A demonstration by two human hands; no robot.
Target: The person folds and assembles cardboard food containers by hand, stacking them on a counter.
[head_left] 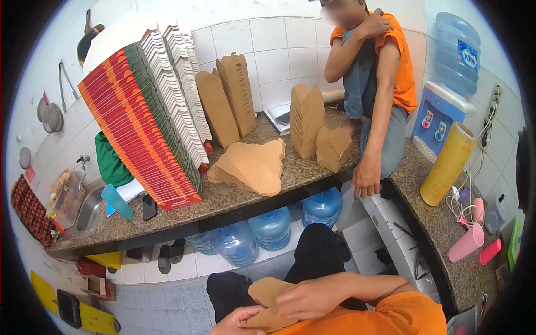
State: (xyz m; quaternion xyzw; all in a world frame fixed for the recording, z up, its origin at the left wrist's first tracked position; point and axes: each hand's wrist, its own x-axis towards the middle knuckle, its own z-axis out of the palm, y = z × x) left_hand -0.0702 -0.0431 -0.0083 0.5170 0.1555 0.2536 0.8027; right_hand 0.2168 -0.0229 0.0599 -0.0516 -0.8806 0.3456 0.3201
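- Two hands at the bottom edge, both closed on one flat brown cardboard box blank [267,304], held low in front of the person's orange shirt.
- Right hand [310,298] lies over the top of the blank, fingers curled down across it.
- Left hand [237,322] grips the blank from beneath at its lower left corner; only part of it shows above the frame's edge.
- Up on the granite worktop [223,204], a loose pile of the same flat blanks [251,166] lies near the middle, well apart from the hands.
- Just behind and right of that pile stand stacks of folded brown boxes [312,125].
- Big slanted stack of red-and-green flat cartons [139,125] leans at the left, with a row of white ones beside it.
- Another person in an orange top sits on the worktop's far corner, one hand [365,177] resting on its edge.
- Blue water jugs [268,229] stand on the floor under the worktop.
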